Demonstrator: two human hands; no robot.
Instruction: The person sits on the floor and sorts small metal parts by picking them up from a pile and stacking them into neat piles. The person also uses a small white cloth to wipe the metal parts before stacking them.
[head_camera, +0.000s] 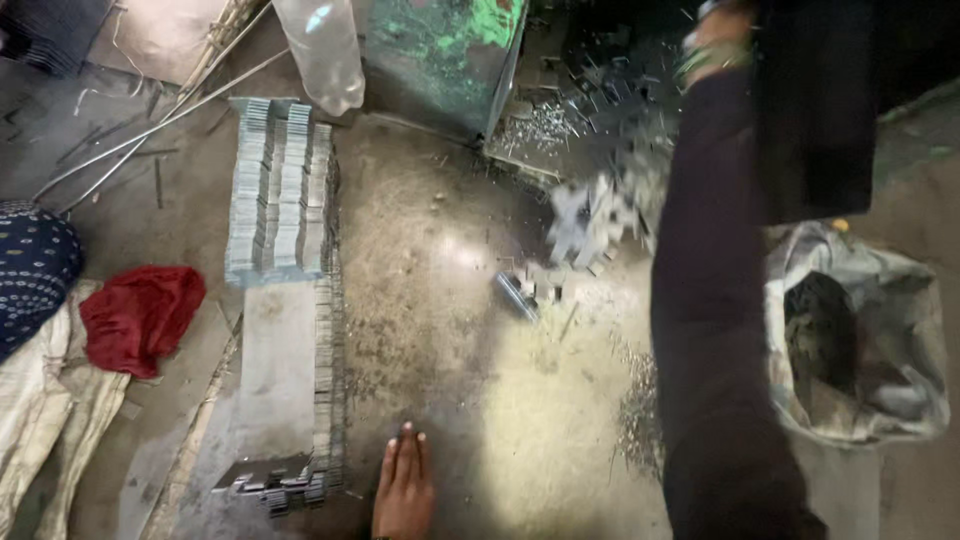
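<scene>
On gritty concrete floor (450, 330): stacked metal plates (280, 190), scattered metal pieces (590, 225), red cloth (140, 315).

A single head-worn camera looks almost straight down at a dusty workshop floor (440, 300) from above standing or crouching height, the green machine base (440, 50) at the top edge and a grey sack (900, 330) at the right edge.

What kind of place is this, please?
Probably a small metalworking workshop: neat rows of stamped metal pieces on the concrete floor, loose metal scraps falling into a pile, and a worn green machine.
</scene>
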